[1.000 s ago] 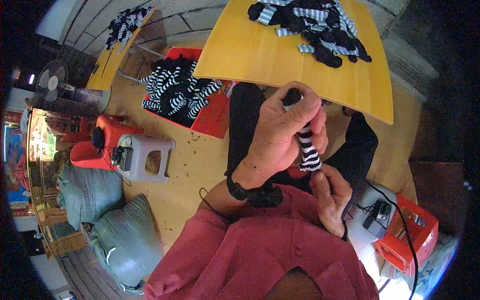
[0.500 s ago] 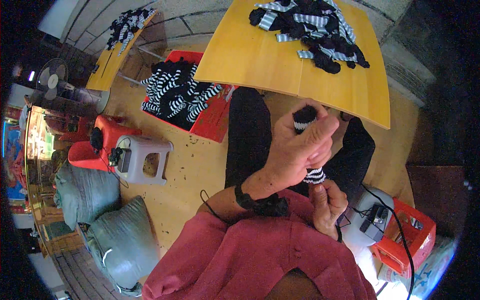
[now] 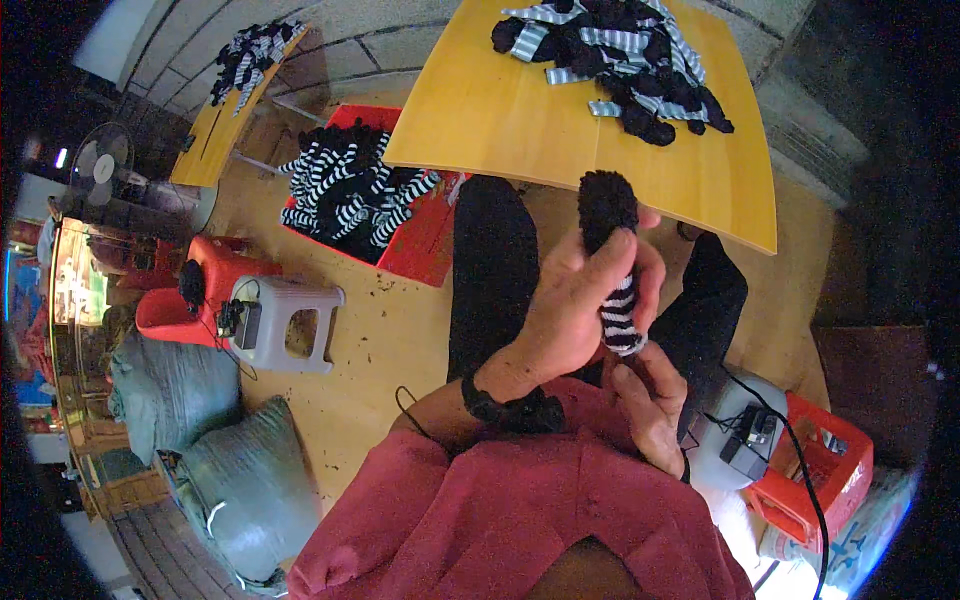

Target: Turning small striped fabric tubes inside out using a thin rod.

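Observation:
My left hand (image 3: 575,300) is closed round the middle of a small knitted tube (image 3: 619,310), its thumb pressing on the front. The tube has black and white stripes, a fuzzy black upper end and a pale lower rim; its exact kind is unclear. Just below, my right hand (image 3: 652,400) has its fingers bent and pinched at the pale rim, partly hiding that end. Both hands are held over my lap, near the front edge of a yellow table (image 3: 480,130). A heap of similar black-and-striped knit pieces (image 3: 635,70) lies on the table.
A red bin (image 3: 425,240) full of striped knit pieces stands left of the table. Farther left are a grey stool (image 3: 290,320), a red chair (image 3: 215,280) and stuffed green sacks (image 3: 245,490). At right, a black cable (image 3: 800,460) hangs by a red stool (image 3: 830,465).
The knitted tube now stands higher out of my left hand, its black end showing longer and fuller. More stripes show below, and my right hand has shifted slightly up at the rim.

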Action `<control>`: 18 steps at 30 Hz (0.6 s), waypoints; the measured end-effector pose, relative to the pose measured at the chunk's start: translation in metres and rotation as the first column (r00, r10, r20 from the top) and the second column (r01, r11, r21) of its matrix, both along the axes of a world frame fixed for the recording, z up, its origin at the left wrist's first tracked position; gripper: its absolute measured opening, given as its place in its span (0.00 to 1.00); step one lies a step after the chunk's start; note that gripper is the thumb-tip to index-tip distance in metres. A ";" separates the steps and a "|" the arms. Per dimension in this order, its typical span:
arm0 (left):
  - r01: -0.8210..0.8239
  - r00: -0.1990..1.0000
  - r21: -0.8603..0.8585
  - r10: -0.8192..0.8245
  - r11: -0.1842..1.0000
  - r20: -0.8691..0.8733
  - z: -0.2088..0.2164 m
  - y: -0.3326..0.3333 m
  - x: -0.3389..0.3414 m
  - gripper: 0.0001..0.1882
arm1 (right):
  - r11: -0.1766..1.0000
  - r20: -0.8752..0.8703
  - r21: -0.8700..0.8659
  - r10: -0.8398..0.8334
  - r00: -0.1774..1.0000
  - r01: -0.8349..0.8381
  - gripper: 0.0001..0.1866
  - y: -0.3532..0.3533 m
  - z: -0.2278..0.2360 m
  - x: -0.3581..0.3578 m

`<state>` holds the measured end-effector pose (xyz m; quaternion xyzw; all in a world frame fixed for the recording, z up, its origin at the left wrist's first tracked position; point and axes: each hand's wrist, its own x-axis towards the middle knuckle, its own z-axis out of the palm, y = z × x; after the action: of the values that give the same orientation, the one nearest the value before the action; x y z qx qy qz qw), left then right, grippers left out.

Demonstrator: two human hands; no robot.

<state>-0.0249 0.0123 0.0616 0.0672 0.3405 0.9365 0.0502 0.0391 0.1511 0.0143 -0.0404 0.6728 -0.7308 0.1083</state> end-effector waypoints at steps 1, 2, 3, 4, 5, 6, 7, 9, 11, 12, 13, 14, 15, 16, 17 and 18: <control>-0.004 1.000 -0.001 0.004 1.000 -0.002 0.001 -0.003 -0.002 0.17 | 0.995 -0.047 0.093 0.030 0.998 -0.026 0.08 0.001 -0.002 0.001; -0.037 0.999 -0.037 0.037 0.999 -0.008 0.002 -0.005 -0.004 0.17 | 0.995 -0.048 0.092 0.034 0.998 -0.029 0.08 0.003 -0.007 0.003; -0.069 0.997 -0.073 0.068 0.995 -0.018 0.003 -0.007 -0.006 0.18 | 0.995 -0.073 0.090 -0.024 0.997 0.031 0.08 0.005 -0.015 0.006; -0.121 0.992 -0.074 0.118 0.990 -0.035 0.006 -0.008 -0.009 0.16 | 0.992 -0.098 0.087 -0.083 0.992 0.092 0.08 0.007 -0.020 0.009; -0.121 0.992 -0.074 0.118 0.990 -0.039 0.006 -0.008 -0.010 0.16 | 0.992 -0.102 0.086 -0.083 0.991 0.092 0.08 0.010 -0.023 0.010; -0.101 0.994 -0.036 0.100 0.994 -0.040 0.005 -0.008 -0.011 0.15 | 0.992 -0.055 0.073 -0.100 0.994 0.103 0.09 0.013 -0.024 0.012; -0.080 0.996 0.003 0.080 0.997 -0.041 0.004 -0.008 -0.012 0.13 | 0.991 -0.007 0.061 -0.117 0.993 0.117 0.10 0.014 -0.024 0.012; -0.018 0.997 0.084 0.011 0.996 0.081 0.005 0.003 -0.004 0.12 | 0.986 0.028 -0.036 -0.160 0.987 0.161 0.11 0.006 -0.015 0.010; 0.001 0.994 0.099 -0.012 0.995 0.112 -0.011 0.015 0.005 0.10 | 0.971 0.066 -0.119 -0.200 0.978 0.207 0.13 -0.002 -0.011 0.007; -0.013 0.992 0.107 0.000 0.994 0.126 -0.008 0.022 0.011 0.09 | 0.955 0.047 -0.216 -0.197 0.979 0.203 0.15 -0.004 -0.014 0.005; -0.008 0.992 0.111 -0.007 0.994 0.126 -0.008 0.024 0.014 0.09 | 0.930 0.028 -0.311 -0.195 0.980 0.194 0.17 -0.005 -0.015 0.003; -0.007 0.991 0.086 -0.005 0.996 0.137 -0.008 0.025 0.016 0.09 | 0.916 0.065 -0.344 -0.197 0.978 0.207 0.18 -0.008 -0.012 0.001; -0.008 0.989 0.056 0.000 0.998 0.148 -0.008 0.025 0.018 0.09 | 0.915 0.064 -0.345 -0.200 0.978 0.209 0.18 -0.006 -0.009 -0.003; -0.007 0.989 0.055 -0.002 0.998 0.147 -0.010 0.024 0.018 0.09 | 0.901 0.136 -0.412 -0.086 0.987 0.135 0.18 -0.004 -0.004 -0.007; 0.007 0.991 0.068 -0.016 0.998 0.135 -0.013 0.022 0.019 0.10 | 0.874 0.197 -0.482 0.035 0.980 0.065 0.18 -0.002 -0.002 -0.010; 0.023 0.992 0.081 -0.033 0.996 0.124 -0.014 0.020 0.019 0.11 | 0.874 0.197 -0.482 0.033 0.980 0.067 0.18 -0.001 -0.002 -0.011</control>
<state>-0.0061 0.0319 0.0475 0.0149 0.2981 0.9509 0.0820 0.0284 0.1501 0.0121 0.0129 0.4536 -0.8776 0.1548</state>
